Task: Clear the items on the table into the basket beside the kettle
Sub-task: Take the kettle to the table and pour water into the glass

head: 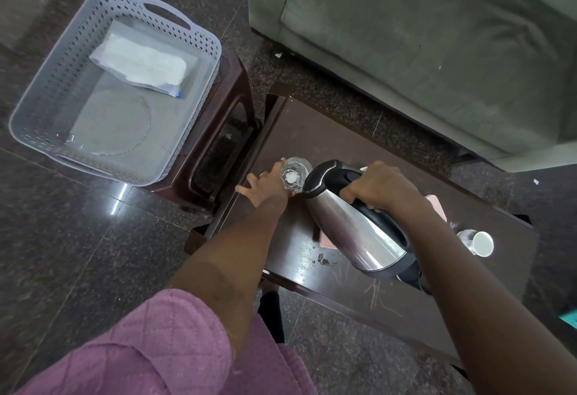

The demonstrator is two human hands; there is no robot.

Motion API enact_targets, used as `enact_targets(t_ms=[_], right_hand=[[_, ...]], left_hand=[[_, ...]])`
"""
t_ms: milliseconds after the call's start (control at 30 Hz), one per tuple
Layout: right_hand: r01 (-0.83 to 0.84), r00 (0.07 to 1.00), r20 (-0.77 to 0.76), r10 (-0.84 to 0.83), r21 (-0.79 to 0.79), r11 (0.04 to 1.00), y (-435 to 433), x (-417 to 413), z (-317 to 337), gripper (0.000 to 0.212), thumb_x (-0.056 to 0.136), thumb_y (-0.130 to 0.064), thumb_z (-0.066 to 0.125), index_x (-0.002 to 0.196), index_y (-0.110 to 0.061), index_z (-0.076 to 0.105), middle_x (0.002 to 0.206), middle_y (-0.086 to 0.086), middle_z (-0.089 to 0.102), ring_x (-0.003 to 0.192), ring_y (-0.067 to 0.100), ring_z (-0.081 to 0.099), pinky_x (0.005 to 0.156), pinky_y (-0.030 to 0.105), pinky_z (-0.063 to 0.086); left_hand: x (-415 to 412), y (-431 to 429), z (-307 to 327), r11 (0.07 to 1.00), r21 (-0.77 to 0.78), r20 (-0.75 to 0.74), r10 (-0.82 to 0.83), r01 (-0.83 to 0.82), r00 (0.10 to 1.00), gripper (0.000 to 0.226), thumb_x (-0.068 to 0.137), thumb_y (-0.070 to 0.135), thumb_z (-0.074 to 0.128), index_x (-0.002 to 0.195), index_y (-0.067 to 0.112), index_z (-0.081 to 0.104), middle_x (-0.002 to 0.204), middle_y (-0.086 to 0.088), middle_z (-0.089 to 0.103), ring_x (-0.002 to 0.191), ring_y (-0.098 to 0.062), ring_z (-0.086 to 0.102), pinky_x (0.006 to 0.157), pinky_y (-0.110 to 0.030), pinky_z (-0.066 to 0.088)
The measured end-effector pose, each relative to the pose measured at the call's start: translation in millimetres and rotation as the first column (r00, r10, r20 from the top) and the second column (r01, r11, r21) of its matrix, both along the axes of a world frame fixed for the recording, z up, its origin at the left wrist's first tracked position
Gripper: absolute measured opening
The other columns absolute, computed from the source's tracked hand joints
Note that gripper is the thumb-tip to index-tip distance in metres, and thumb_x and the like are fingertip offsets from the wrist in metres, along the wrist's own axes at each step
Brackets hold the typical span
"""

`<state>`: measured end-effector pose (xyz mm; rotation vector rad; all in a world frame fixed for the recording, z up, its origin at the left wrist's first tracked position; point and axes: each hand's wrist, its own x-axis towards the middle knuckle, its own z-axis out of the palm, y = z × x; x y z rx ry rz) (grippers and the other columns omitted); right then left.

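A steel kettle (359, 226) with a black handle is tilted over the dark wooden table (312, 132), its spout end next to a clear glass (295, 174). My right hand (377, 185) grips the kettle's handle. My left hand (265, 185) holds the glass by its side near the table's left end. A grey perforated basket (50, 88) sits on a brown stool (224, 107) to the left of the table; inside lie a plastic bag of white grains (140, 63) and a clear glass plate (115, 123).
A small bottle with a white cap (477, 243) lies at the table's right end. A pink flat object (437, 207) lies under the kettle. A green sofa (421, 45) stands behind the table. Crumbs dot the near table edge. Polished granite floor surrounds everything.
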<state>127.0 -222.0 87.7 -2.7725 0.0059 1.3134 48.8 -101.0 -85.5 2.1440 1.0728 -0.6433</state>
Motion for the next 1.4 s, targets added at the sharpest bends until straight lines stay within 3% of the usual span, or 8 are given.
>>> enact_targets(t_ms=[400, 700, 800, 867, 967, 1100, 1267, 1400], right_hand=[[-0.001, 1.0, 0.024, 0.001, 0.012, 1.0, 1, -1, 1, 0.025, 0.057, -0.024, 0.067, 0.076, -0.008, 0.061, 0.057, 0.006, 0.061, 0.053, 0.019, 0.055, 0.045, 0.018, 0.032], [0.007, 1.0, 0.009, -0.007, 0.017, 1.0, 0, -1, -1, 0.028, 0.059, -0.025, 0.068, 0.08, -0.008, 0.062, 0.078, 0.013, 0.067, 0.065, 0.024, 0.059, 0.048, 0.02, 0.036], [0.032, 0.999, 0.025, -0.033, 0.027, 0.999, -2, -4, -4, 0.036, 0.058, -0.026, 0.068, 0.089, -0.007, 0.062, 0.09, 0.016, 0.067, 0.074, 0.026, 0.062, 0.056, 0.022, 0.044], [0.056, 0.997, 0.045, -0.058, 0.037, 0.998, -5, -8, -3, 0.041, 0.057, -0.027, 0.068, 0.093, -0.009, 0.06, 0.091, 0.014, 0.066, 0.078, 0.028, 0.065, 0.063, 0.026, 0.048], [0.066, 0.995, 0.076, -0.07, 0.065, 0.996, -13, -14, -1, 0.036, 0.058, -0.029, 0.068, 0.087, -0.01, 0.06, 0.085, 0.013, 0.067, 0.073, 0.027, 0.065, 0.061, 0.026, 0.048], [0.141, 0.985, 0.085, -0.149, 0.098, 0.985, -25, -20, 0, 0.042, 0.058, -0.034, 0.07, 0.09, -0.009, 0.058, 0.084, 0.012, 0.066, 0.077, 0.027, 0.065, 0.063, 0.027, 0.048], [0.23, 0.959, 0.129, -0.254, 0.173, 0.958, -44, -31, 8, 0.031, 0.051, -0.034, 0.068, 0.067, -0.009, 0.059, 0.063, 0.007, 0.064, 0.054, 0.018, 0.06, 0.044, 0.022, 0.036], [0.274, 0.929, 0.181, -0.324, 0.252, 0.928, -54, -44, 17, 0.033, 0.044, -0.038, 0.064, 0.063, -0.012, 0.06, 0.054, 0.001, 0.063, 0.051, 0.015, 0.06, 0.044, 0.024, 0.037]], left_hand=[[-1, 0, 0, 0.999, 0.027, 0.007, -0.025, 0.025, 1.0, 0.071, 0.076, 0.045, 0.07, 0.133, 0.052, 0.027, 0.126, -0.002, 0.059, 0.128, -0.03, 0.03, 0.104, -0.065, 0.01], [-2, -1, -1, 0.998, 0.034, 0.009, -0.044, 0.044, 0.999, 0.071, 0.078, 0.045, 0.068, 0.134, 0.051, 0.026, 0.125, -0.002, 0.059, 0.128, -0.03, 0.03, 0.104, -0.066, 0.008], [-3, -1, 2, 0.996, 0.043, -0.015, -0.082, 0.082, 0.997, 0.075, 0.078, 0.044, 0.069, 0.137, 0.05, 0.022, 0.127, -0.003, 0.058, 0.129, -0.031, 0.031, 0.105, -0.066, 0.01], [-5, 1, 5, 0.996, 0.006, -0.021, -0.09, 0.09, 0.996, 0.08, 0.077, 0.043, 0.07, 0.139, 0.048, 0.02, 0.131, -0.005, 0.056, 0.132, -0.032, 0.029, 0.105, -0.065, 0.01], [-11, 6, 12, 0.996, -0.039, -0.026, -0.083, 0.082, 0.996, 0.084, 0.076, 0.041, 0.071, 0.141, 0.041, 0.018, 0.135, -0.006, 0.053, 0.133, -0.032, 0.03, 0.105, -0.063, 0.014], [-21, 14, 21, 0.988, 0.047, -0.024, -0.147, 0.148, 0.989, 0.068, 0.083, 0.039, 0.064, 0.14, 0.031, 0.028, 0.129, -0.006, 0.057, 0.126, -0.028, 0.04, 0.102, -0.053, 0.024], [-25, 19, 36, 0.979, 0.109, 0.053, -0.18, 0.173, 0.982, 0.029, 0.093, 0.027, 0.052, 0.122, 0.026, 0.053, 0.112, -0.003, 0.066, 0.114, -0.024, 0.05, 0.095, -0.045, 0.028], [-28, 27, 50, 0.954, 0.219, 0.129, -0.238, 0.206, 0.963, 0.024, 0.095, 0.024, 0.046, 0.114, 0.026, 0.06, 0.108, -0.003, 0.069, 0.108, -0.023, 0.054, 0.093, -0.042, 0.031]])
